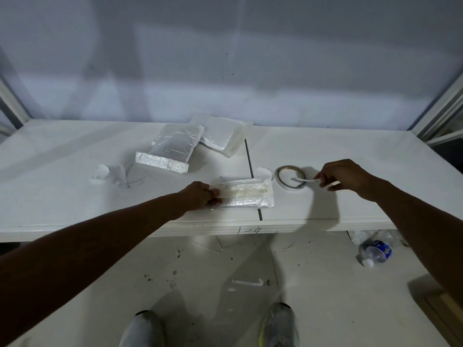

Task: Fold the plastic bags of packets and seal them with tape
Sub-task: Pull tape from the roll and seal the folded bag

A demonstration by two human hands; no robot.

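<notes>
One crinkly bag (246, 194) in left hand (200, 195); right hand (343, 175) pinches tape (303, 180).

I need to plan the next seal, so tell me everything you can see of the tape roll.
The tape roll is a thin, pale ring with a darker inner rim, lying flat on the white table, just right of the folded bag near the front edge. A short whitish strip is pulled from it rightward, its free end pinched by the right grip. Nothing else seems to touch it.
</notes>
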